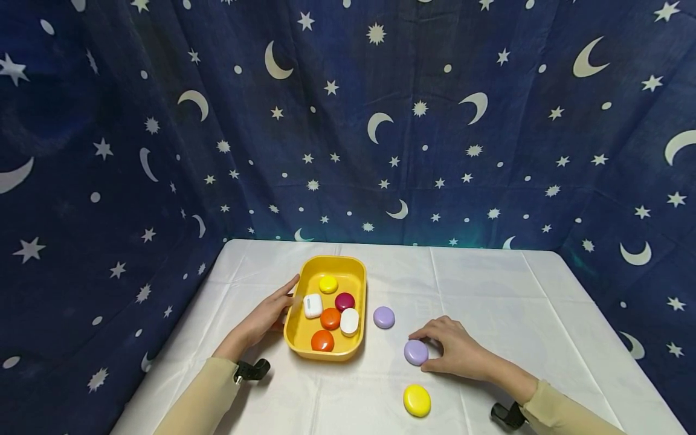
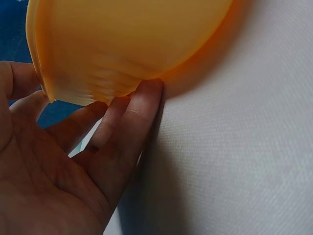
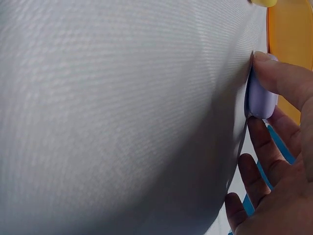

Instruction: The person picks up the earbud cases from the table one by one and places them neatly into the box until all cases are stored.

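Observation:
On the white table, my right hand (image 1: 459,350) pinches a smooth, rounded purple disc (image 1: 416,352) between thumb and fingers. The right wrist view shows this disc (image 3: 263,93) edge-on, low against the cloth. My left hand (image 1: 266,317) holds the left side of a yellow tray (image 1: 325,355): fingers lie along the outer wall (image 2: 127,44) and the thumb is at the rim. Inside the tray are two orange discs, a yellow disc (image 1: 328,284), a dark red disc (image 1: 345,301) and two white pieces, one squarish (image 1: 312,306), the other rounded (image 1: 350,322).
A second purple disc (image 1: 383,317) lies just right of the tray. Nearer the front is a yellow disc (image 1: 417,400). White cloth (image 1: 500,290) covers the table, and a dark blue curtain (image 1: 348,151) with moons and stars hangs behind and at the sides.

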`<action>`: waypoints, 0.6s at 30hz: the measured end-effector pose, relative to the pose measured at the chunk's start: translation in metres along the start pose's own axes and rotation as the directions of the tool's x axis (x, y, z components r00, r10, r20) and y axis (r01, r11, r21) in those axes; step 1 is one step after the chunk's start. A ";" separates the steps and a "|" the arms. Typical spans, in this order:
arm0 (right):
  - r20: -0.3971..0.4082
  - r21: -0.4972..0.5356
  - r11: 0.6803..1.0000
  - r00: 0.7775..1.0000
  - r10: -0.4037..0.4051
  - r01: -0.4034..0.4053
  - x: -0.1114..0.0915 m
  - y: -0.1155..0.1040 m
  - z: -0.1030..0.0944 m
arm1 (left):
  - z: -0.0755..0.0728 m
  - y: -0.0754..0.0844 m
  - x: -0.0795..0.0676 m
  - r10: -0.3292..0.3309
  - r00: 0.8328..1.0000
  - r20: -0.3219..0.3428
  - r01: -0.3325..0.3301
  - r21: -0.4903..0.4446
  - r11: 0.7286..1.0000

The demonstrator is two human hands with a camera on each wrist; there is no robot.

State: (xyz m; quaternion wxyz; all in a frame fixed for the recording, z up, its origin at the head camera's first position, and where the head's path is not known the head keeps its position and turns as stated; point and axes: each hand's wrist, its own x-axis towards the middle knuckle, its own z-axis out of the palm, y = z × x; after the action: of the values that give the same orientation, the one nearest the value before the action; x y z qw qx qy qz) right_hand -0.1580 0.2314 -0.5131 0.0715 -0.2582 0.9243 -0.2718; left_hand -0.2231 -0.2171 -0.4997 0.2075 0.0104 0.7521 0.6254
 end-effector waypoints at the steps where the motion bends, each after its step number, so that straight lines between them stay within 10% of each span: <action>1: -0.003 -0.002 1.000 1.000 -0.009 0.009 0.000 0.000 0.000 | 0.000 0.000 0.000 -0.002 1.000 -0.002 0.002 0.002 1.000; 18: -0.112 0.039 0.999 0.994 -0.017 0.021 0.044 -0.029 -0.036 | 0.001 0.001 0.000 -0.018 0.999 -0.049 0.020 0.038 0.999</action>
State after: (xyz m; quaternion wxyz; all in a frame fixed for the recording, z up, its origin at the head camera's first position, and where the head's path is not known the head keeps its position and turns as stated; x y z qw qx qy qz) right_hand -0.1924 0.2045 -0.4671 0.0225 -0.2500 0.9187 -0.3051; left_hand -0.2225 -0.2159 -0.4987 0.1949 -0.0079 0.7688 0.6090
